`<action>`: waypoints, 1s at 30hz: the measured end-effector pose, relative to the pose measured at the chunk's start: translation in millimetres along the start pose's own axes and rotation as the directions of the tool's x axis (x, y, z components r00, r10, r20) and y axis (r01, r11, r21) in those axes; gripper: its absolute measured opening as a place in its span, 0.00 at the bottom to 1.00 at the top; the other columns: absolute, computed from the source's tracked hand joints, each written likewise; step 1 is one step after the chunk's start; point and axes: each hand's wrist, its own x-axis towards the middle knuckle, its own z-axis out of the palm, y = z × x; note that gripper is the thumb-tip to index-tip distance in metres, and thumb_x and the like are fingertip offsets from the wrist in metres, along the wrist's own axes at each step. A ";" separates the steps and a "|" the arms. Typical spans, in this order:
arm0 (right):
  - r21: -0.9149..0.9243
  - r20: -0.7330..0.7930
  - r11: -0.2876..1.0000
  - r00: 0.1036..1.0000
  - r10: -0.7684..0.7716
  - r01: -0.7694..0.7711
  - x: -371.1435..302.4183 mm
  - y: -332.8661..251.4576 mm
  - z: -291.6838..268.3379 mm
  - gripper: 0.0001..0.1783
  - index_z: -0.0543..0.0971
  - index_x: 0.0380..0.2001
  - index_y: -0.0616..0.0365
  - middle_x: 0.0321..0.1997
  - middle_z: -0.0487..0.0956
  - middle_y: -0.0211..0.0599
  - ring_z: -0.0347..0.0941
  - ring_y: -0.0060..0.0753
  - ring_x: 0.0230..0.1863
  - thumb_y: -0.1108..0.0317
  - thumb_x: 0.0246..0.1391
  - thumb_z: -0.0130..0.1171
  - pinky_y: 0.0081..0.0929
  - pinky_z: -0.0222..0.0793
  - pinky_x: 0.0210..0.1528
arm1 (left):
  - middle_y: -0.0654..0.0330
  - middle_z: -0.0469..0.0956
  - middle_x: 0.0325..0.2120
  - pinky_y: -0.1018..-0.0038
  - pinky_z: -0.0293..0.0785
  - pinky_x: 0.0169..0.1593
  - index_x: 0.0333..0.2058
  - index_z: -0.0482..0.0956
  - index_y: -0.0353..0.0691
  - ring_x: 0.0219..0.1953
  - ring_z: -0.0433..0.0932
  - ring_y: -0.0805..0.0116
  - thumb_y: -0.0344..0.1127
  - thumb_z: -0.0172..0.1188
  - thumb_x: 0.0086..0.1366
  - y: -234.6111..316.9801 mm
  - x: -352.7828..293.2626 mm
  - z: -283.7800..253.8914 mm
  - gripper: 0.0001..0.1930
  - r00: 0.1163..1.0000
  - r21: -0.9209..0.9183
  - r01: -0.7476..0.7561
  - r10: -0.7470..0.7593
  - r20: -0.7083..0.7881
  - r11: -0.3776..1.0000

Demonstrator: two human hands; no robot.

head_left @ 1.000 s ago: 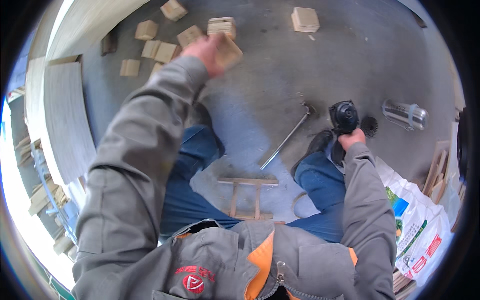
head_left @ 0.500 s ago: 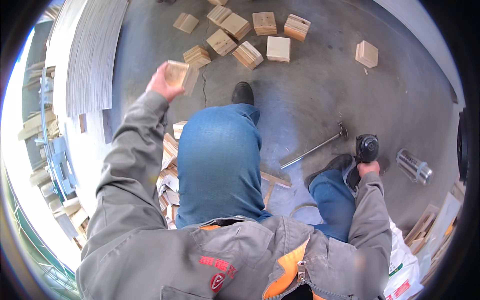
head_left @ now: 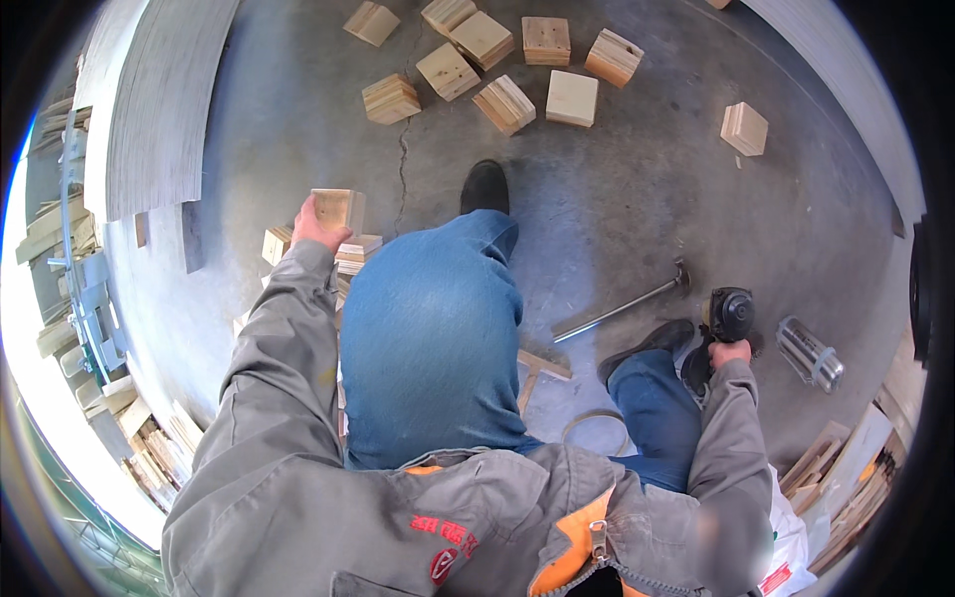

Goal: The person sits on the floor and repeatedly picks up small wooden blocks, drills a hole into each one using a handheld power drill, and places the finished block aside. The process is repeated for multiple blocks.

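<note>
My left hand (head_left: 316, 229) is closed around a squarish layered-wood block (head_left: 341, 207), thumb and fingers on its sides. It is beside my left knee, over more wooden blocks (head_left: 360, 253) that are partly hidden by my leg and sleeve. My right hand (head_left: 730, 353) grips the handle of a black nail gun (head_left: 732, 314) with a round cap, low by my right shoe. Part of the tool's body is hidden under the cap.
Several wooden blocks (head_left: 481, 40) lie scattered ahead on the concrete floor, one (head_left: 744, 129) apart at far right. A hammer (head_left: 627, 306) and a steel flask (head_left: 808, 352) lie near the nail gun. Stacked boards (head_left: 164, 109) stand at left; wood scraps (head_left: 856, 468) sit at right.
My left hand has come down and nearer to me with the wooden block, from the open floor toward the blocks beside my knee. My right hand and the nail gun have stayed nearly in place.
</note>
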 end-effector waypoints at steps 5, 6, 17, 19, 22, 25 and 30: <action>0.017 -0.055 0.997 0.995 -0.080 0.081 -0.5 -2.5 5.1 0.09 0.84 0.30 0.67 0.19 0.79 0.40 0.76 0.39 0.16 0.76 0.42 0.65 0.40 0.69 0.21 | 0.43 0.66 0.68 0.59 0.66 0.72 0.74 0.56 0.39 0.70 0.66 0.46 0.46 0.81 0.45 -37.8 8.2 -4.6 0.60 0.989 0.084 0.138 -0.134 -0.057 0.987; 0.015 -0.061 0.996 0.995 -0.083 0.084 -0.4 -1.8 4.2 0.09 0.84 0.31 0.67 0.19 0.79 0.40 0.76 0.39 0.16 0.77 0.42 0.65 0.40 0.69 0.21 | 0.43 0.65 0.69 0.59 0.66 0.72 0.74 0.56 0.39 0.70 0.66 0.46 0.47 0.81 0.45 -47.0 5.1 -8.6 0.60 0.982 0.131 0.187 -0.181 -0.051 0.974; 0.121 0.010 0.993 1.000 0.014 -0.015 -16.9 -16.8 -10.8 0.11 0.85 0.32 0.65 0.21 0.80 0.39 0.76 0.36 0.18 0.77 0.41 0.65 0.39 0.69 0.22 | 0.43 0.73 0.64 0.58 0.67 0.70 0.67 0.71 0.38 0.68 0.70 0.47 0.53 0.74 0.57 -40.4 5.1 -22.6 0.43 0.976 0.188 0.211 -0.218 0.017 0.959; 0.069 -0.015 0.998 1.000 0.003 -0.002 -19.1 -21.8 -7.5 0.11 0.85 0.33 0.66 0.20 0.80 0.41 0.76 0.38 0.16 0.78 0.41 0.64 0.40 0.69 0.20 | 0.42 0.73 0.64 0.59 0.67 0.70 0.66 0.71 0.38 0.68 0.70 0.47 0.52 0.73 0.58 -18.1 18.3 -7.7 0.42 0.997 0.212 0.064 -0.071 0.026 0.975; -0.064 -0.070 0.981 0.979 -0.190 0.186 2.8 12.4 1.9 0.13 0.86 0.35 0.64 0.27 0.84 0.47 0.83 0.46 0.27 0.75 0.42 0.65 0.42 0.76 0.32 | 0.44 0.72 0.64 0.59 0.67 0.71 0.67 0.72 0.40 0.68 0.69 0.48 0.52 0.73 0.56 59.9 40.1 20.7 0.43 0.982 0.161 -0.179 0.167 0.084 0.971; -0.210 -0.076 0.954 0.969 -0.234 0.214 -1.0 6.1 7.6 0.18 0.88 0.41 0.61 0.37 0.88 0.52 0.86 0.54 0.43 0.72 0.42 0.66 0.40 0.79 0.47 | 0.45 0.72 0.64 0.59 0.67 0.70 0.66 0.72 0.40 0.68 0.69 0.47 0.51 0.74 0.54 147.9 47.9 20.8 0.43 0.925 0.178 -0.381 0.373 0.079 0.907; -0.141 -0.052 0.982 0.989 -0.137 0.129 -21.2 -20.0 -3.3 0.21 0.88 0.43 0.58 0.41 0.88 0.54 0.85 0.57 0.49 0.70 0.41 0.68 0.40 0.78 0.51 | 0.47 0.72 0.65 0.58 0.68 0.70 0.66 0.71 0.42 0.68 0.69 0.46 0.49 0.75 0.52 287.5 58.9 0.8 0.43 0.807 0.206 -0.591 0.575 0.138 0.780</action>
